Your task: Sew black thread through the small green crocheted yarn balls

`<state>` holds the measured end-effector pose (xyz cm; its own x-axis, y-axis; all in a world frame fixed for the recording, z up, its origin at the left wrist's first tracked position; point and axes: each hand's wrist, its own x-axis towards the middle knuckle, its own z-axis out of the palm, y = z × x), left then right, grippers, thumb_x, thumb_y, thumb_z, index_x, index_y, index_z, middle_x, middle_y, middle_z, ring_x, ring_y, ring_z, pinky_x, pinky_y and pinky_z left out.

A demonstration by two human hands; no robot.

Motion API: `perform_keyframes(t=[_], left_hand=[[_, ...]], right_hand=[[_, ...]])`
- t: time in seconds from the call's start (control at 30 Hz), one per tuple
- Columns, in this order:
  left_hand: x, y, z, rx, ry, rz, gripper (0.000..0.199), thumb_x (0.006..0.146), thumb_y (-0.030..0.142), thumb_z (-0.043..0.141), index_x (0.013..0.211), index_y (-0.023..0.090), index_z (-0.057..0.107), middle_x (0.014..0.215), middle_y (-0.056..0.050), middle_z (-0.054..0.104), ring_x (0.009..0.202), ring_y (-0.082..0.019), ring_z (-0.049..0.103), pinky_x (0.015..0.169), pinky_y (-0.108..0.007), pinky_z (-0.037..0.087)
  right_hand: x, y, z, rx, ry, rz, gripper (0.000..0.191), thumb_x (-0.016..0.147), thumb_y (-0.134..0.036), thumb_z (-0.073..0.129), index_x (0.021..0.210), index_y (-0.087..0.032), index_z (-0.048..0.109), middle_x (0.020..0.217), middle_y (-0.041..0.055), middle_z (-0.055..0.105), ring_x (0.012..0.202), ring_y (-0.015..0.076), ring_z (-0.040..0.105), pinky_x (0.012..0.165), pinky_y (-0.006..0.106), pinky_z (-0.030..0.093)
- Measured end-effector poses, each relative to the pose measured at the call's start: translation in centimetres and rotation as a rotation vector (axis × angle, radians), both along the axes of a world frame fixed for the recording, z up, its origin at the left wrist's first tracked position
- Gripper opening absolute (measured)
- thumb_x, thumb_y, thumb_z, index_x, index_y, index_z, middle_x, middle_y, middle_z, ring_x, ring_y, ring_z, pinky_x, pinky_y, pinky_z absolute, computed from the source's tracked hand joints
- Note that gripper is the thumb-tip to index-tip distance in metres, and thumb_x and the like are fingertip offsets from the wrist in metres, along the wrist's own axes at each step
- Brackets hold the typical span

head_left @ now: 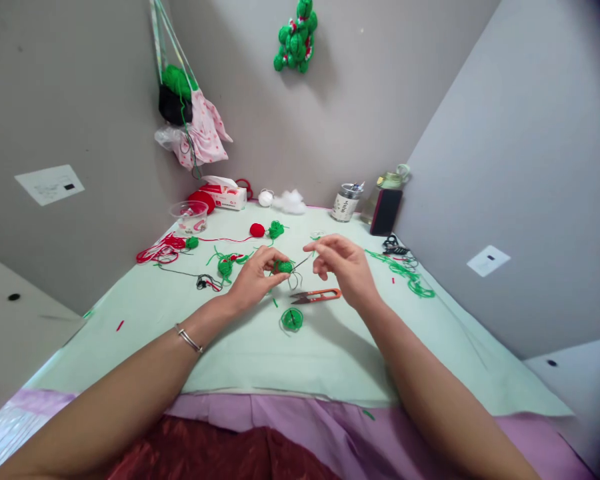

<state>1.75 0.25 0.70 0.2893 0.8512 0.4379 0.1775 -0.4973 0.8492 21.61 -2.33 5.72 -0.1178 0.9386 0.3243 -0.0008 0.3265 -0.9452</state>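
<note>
My left hand pinches a small green crocheted ball between thumb and fingertips. A thin dark stick, hook or needle, slants up from the ball towards my right hand. The fingers of that hand are pressed together at the stick's upper end; whether they grip the stick or a strand is too small to see. Dark thread loops below the ball. Just under my hands lie orange-handled thread snips, blades to the left. Nearer me rests another green ball with dark thread around it.
Green crocheted pieces, a red ball and red yarn lie left and behind. Green strands and black scissors are at right. A tissue box, plastic tub, pen tin and phone line the back.
</note>
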Motion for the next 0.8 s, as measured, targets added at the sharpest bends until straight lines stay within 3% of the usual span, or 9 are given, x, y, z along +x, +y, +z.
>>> perform_keyframes(t=[0.07, 0.13, 0.23, 0.3, 0.37, 0.47, 0.53, 0.67, 0.8], left_hand=[[-0.3, 0.4, -0.2, -0.009, 0.031, 0.012, 0.018, 0.077, 0.020, 0.071, 0.094, 0.020, 0.065, 0.097, -0.002, 0.055, 0.086, -0.016, 0.059, 0.085, -0.034, 0.048], [-0.7, 0.9, -0.5, -0.007, 0.088, 0.022, 0.018, 0.078, 0.019, 0.069, 0.095, 0.021, 0.064, 0.096, -0.002, 0.054, 0.083, -0.016, 0.059, 0.082, -0.034, 0.048], [-1.2, 1.3, -0.5, 0.010, 0.189, 0.068, 0.014, 0.077, 0.017, 0.065, 0.090, 0.020, 0.062, 0.091, -0.001, 0.053, 0.077, -0.015, 0.055, 0.075, -0.032, 0.046], [-1.2, 1.3, 0.0, 0.016, 0.195, 0.105, 0.011, 0.076, 0.017, 0.065, 0.086, 0.020, 0.060, 0.088, 0.000, 0.054, 0.074, -0.014, 0.053, 0.072, -0.031, 0.045], [-1.0, 0.9, 0.5, 0.005, 0.133, 0.097, 0.012, 0.076, 0.019, 0.066, 0.086, 0.020, 0.059, 0.088, -0.001, 0.056, 0.076, -0.014, 0.054, 0.073, -0.031, 0.045], [-0.6, 0.3, 1.2, -0.127, -0.019, -0.055, 0.021, 0.076, 0.024, 0.070, 0.095, 0.020, 0.062, 0.095, -0.002, 0.061, 0.081, -0.015, 0.059, 0.076, -0.030, 0.048], [-0.6, 0.1, 1.3, -0.214, -0.114, -0.135, 0.027, 0.076, 0.026, 0.073, 0.100, 0.020, 0.063, 0.098, -0.003, 0.063, 0.083, -0.015, 0.061, 0.075, -0.029, 0.049], [-0.4, -0.1, 1.4, -0.223, -0.257, -0.106, 0.034, 0.071, 0.026, 0.079, 0.099, 0.020, 0.061, 0.103, -0.003, 0.065, 0.090, -0.016, 0.064, 0.082, -0.032, 0.052], [-0.1, -0.4, 1.3, -0.175, -0.253, -0.091, 0.032, 0.073, 0.027, 0.079, 0.096, 0.019, 0.058, 0.093, -0.002, 0.066, 0.089, -0.018, 0.066, 0.085, -0.034, 0.052]], right_hand=[[1.0, -0.2, 1.5, -0.137, 0.142, 0.081, 0.025, 0.084, -0.040, 0.069, 0.085, -0.022, 0.053, 0.079, 0.0003, 0.070, 0.054, 0.0119, 0.061, 0.046, 0.022, 0.043], [2.6, -0.6, 3.3, -0.144, 0.235, 0.110, 0.027, 0.081, -0.037, 0.073, 0.083, -0.022, 0.051, 0.062, -0.0045, 0.062, 0.052, 0.0117, 0.061, 0.047, 0.021, 0.047], [5.6, -1.4, 6.0, 0.080, 0.459, 0.042, 0.025, 0.076, -0.026, 0.080, 0.079, -0.019, 0.056, 0.049, -0.0105, 0.041, 0.049, 0.0055, 0.052, 0.050, 0.014, 0.047], [7.5, -1.7, 7.2, 0.241, 0.613, -0.003, 0.022, 0.076, -0.020, 0.081, 0.079, -0.018, 0.059, 0.052, -0.0108, 0.037, 0.046, 0.0008, 0.043, 0.045, 0.009, 0.039], [8.4, -1.8, 7.6, 0.276, 0.641, -0.067, 0.014, 0.083, -0.018, 0.075, 0.080, -0.020, 0.061, 0.056, -0.0093, 0.033, 0.046, 0.0009, 0.035, 0.044, 0.011, 0.036], [7.8, -1.3, 6.7, 0.210, 0.450, -0.146, 0.008, 0.086, -0.022, 0.071, 0.090, -0.025, 0.064, 0.057, -0.0082, 0.030, 0.047, 0.0058, 0.033, 0.044, 0.020, 0.036], [6.2, -0.8, 5.5, 0.170, 0.257, -0.133, 0.018, 0.084, -0.026, 0.071, 0.100, -0.025, 0.064, 0.057, -0.0079, 0.036, 0.048, 0.0082, 0.038, 0.045, 0.024, 0.037], [2.4, -0.8, 2.7, 0.110, -0.154, -0.060, 0.014, 0.088, -0.033, 0.064, 0.096, -0.021, 0.065, 0.062, -0.0023, 0.055, 0.057, 0.0127, 0.053, 0.055, 0.028, 0.043], [-0.6, -1.2, 0.2, 0.258, -0.477, -0.142, 0.010, 0.088, -0.028, 0.065, 0.084, -0.019, 0.068, 0.074, 0.0015, 0.060, 0.065, 0.0130, 0.053, 0.063, 0.029, 0.043]])
